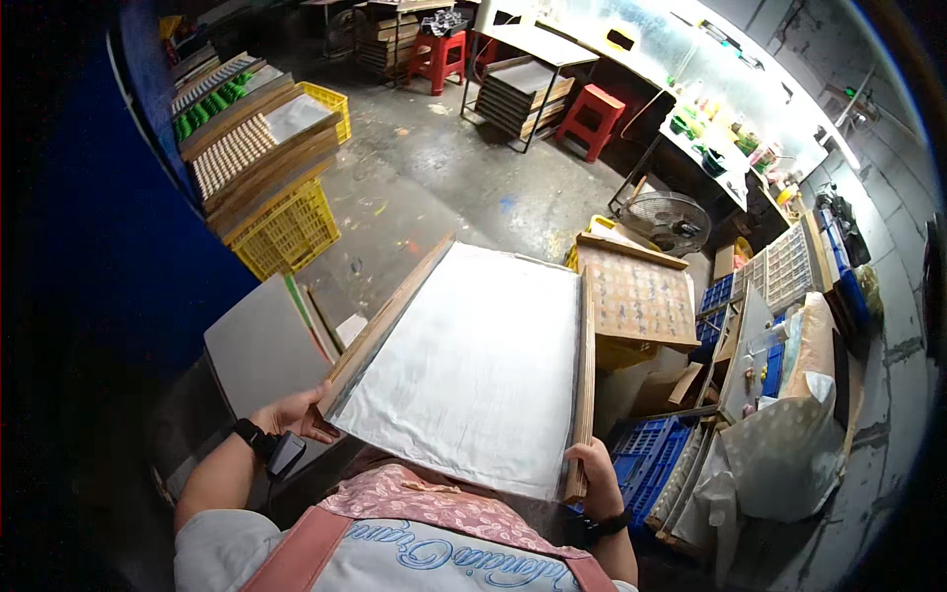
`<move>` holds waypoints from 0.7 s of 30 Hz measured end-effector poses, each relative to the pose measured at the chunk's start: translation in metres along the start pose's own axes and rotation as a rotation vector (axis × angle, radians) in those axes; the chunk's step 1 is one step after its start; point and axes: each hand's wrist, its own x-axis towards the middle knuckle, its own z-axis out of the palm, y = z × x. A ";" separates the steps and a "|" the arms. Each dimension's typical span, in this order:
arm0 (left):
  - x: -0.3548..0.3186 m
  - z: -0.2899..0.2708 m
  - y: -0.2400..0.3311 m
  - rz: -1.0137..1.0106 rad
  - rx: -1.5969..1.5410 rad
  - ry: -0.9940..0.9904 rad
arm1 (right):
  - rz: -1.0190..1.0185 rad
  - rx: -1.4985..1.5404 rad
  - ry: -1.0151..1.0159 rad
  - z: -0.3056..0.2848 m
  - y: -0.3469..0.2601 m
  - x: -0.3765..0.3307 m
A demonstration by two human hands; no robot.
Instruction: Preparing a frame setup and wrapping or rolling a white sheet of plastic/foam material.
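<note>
I hold a large wooden-framed tray (584, 375) in front of my chest, its inside covered by a pale grey sheet (473, 365). My left hand (296, 412) grips the near left corner of the frame. My right hand (592, 472) is closed around the near right corner of the frame. A dark watch sits on my left wrist, and a dark band on my right wrist. The tray tilts away from me over the floor.
Yellow crates (288, 232) with stacked wooden trays stand at the left. A wooden tray (639, 296) with a grid rests on a yellow crate ahead. A fan (666, 219), red stools (592, 118), blue crates (646, 464), a grey board (258, 345) and a long bench surround me.
</note>
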 end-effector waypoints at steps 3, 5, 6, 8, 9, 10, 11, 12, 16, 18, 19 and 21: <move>0.047 0.019 0.064 0.075 0.120 0.068 | -0.037 0.044 0.061 0.001 -0.037 0.036; 0.074 0.041 0.115 0.174 0.148 0.156 | -0.028 0.107 0.088 -0.003 -0.073 0.069; 0.088 0.044 0.138 0.182 0.150 0.144 | -0.039 0.103 0.096 -0.005 -0.083 0.087; 0.110 0.051 0.190 0.193 0.186 0.130 | -0.047 0.084 0.197 -0.014 -0.105 0.124; 0.126 0.055 0.219 0.226 0.202 0.112 | -0.053 0.075 0.243 -0.016 -0.121 0.141; 0.134 0.071 0.253 0.252 0.201 0.132 | -0.042 0.075 0.237 -0.017 -0.142 0.156; 0.151 0.064 0.280 0.273 0.260 0.125 | -0.027 0.124 0.192 -0.017 -0.164 0.169; 0.164 0.063 0.310 0.309 0.241 0.034 | -0.003 0.179 0.149 -0.016 -0.180 0.178; 0.191 0.111 0.462 0.264 0.511 0.059 | -0.454 0.127 -0.034 -0.041 -0.210 0.253; 0.228 0.118 0.531 0.265 0.576 0.075 | -0.599 0.030 0.123 -0.036 -0.242 0.288; 0.240 0.130 0.562 0.331 0.555 0.104 | -0.751 -0.386 0.249 -0.042 -0.260 0.316; 0.261 0.140 0.619 0.345 0.600 0.150 | -0.571 -0.021 0.169 -0.067 -0.280 0.383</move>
